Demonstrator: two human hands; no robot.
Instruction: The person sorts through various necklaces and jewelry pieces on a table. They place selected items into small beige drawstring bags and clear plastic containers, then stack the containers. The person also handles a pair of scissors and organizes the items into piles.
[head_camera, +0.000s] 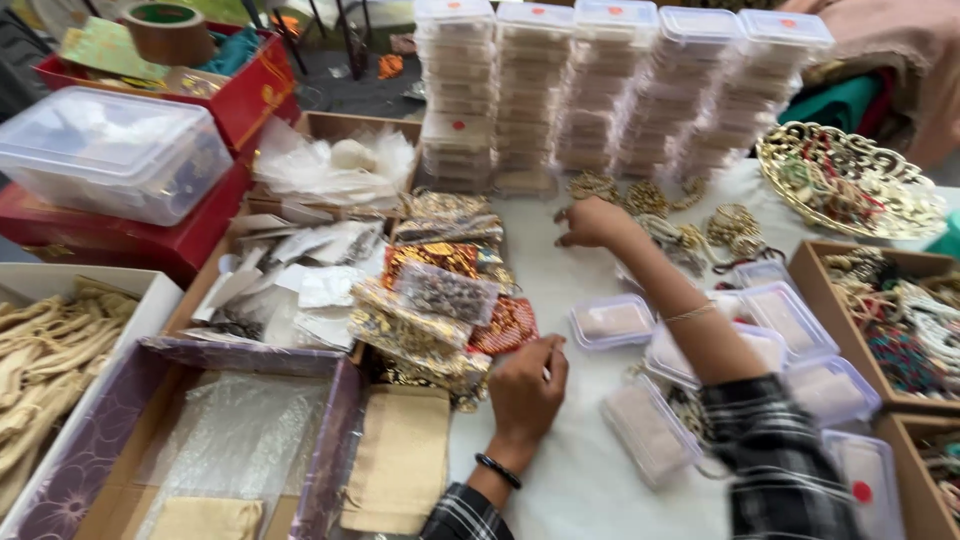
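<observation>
Left hand (525, 395): fingers curled loosely, resting on the white tablecloth (560, 480), fingertips touching the edge of the heap of glittery fabric packets (440, 300); nothing gripped.
Right hand (590, 222): stretched far forward, fingers bent downward onto the cloth just in front of the gold bangles (640, 195); whether it has hold of one cannot be told from the blur.
Wrists: a dark band on the left, a thin chain on the right; both sleeves checked.
Small clear lidded boxes (612, 320): about seven, flat and rectangular, lying under and around the right forearm, pale contents inside, one at the lower right with a red round sticker.
Stacked boxes (620, 90): five tall columns at the back, each lid with a small red dot.
Beige cloth pouch (400, 460): flat, just left of the left wrist.
Purple-lined carton (345, 420): lower left, holding bubble wrap and another beige pouch.
Large clear tub (110, 150): upper left, sitting on a red box.
Gold filigree tray (850, 180): upper right, holding mixed ornaments.
</observation>
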